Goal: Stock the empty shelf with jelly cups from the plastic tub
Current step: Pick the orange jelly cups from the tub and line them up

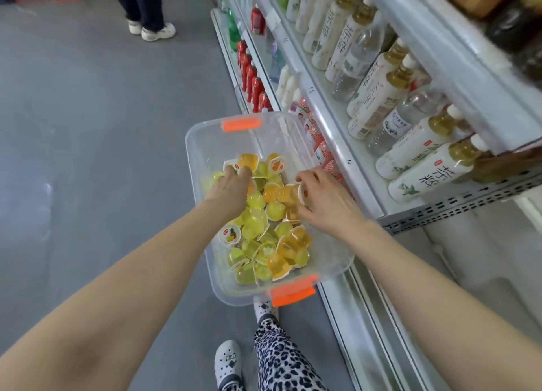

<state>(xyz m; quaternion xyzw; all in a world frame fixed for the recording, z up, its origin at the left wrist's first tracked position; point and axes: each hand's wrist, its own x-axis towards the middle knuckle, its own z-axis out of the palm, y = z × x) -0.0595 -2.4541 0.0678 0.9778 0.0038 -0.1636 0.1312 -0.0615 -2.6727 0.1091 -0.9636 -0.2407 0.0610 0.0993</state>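
A clear plastic tub [205,138] with orange latches sits low beside the shelving, holding several yellow and orange jelly cups [258,223]. Both hands are down inside it. My left hand [230,185] reaches into the far left of the pile, its fingers curled on a white-lidded jelly cup [231,166]. My right hand [325,203] grips an orange jelly cup [289,193] at the tub's right side, thumb and fingers around it. A bare white shelf [484,261] lies low on the right, under the perforated shelf edge.
White shelves [331,117] on the right carry tea bottles [422,170], water bottles and red bottles [253,82] further off. Grey floor spreads to the left. Another person's legs and sneakers [158,31] stand up the aisle. My patterned leg and white clog [227,364] are below the tub.
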